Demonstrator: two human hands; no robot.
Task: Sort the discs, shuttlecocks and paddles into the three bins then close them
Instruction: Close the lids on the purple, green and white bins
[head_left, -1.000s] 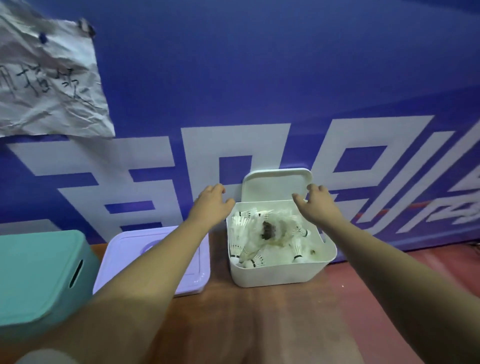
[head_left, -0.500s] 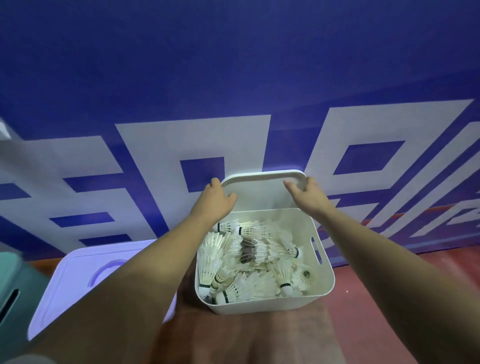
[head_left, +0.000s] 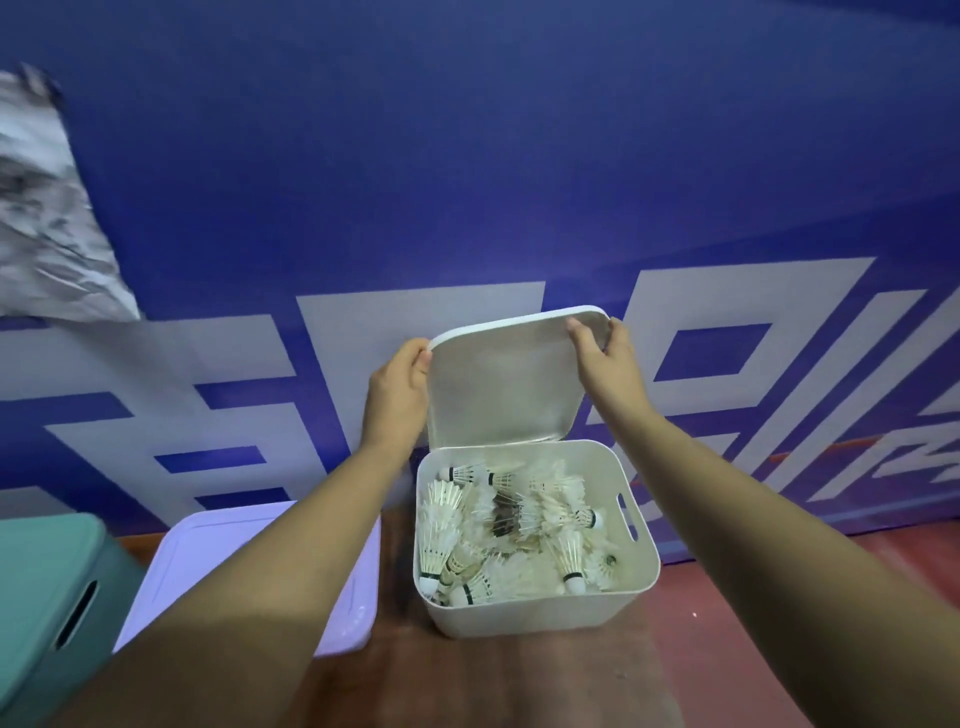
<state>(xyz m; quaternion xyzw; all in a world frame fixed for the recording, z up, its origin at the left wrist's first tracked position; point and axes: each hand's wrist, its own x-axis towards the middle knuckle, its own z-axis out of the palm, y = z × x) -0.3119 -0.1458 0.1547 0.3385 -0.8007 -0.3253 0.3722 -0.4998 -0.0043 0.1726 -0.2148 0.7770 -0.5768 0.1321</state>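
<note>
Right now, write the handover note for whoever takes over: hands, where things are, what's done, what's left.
Hands: the left hand grips the left edge of the white lid; the right hand grips its top right corner.
Things: the lid is raised behind the white bin, not closed on it. The shuttlecocks lie inside that bin.
Done: the purple bin and the teal bin have their lids on; their contents are hidden.
Left: lower the lid onto the white bin and press it shut.
</note>
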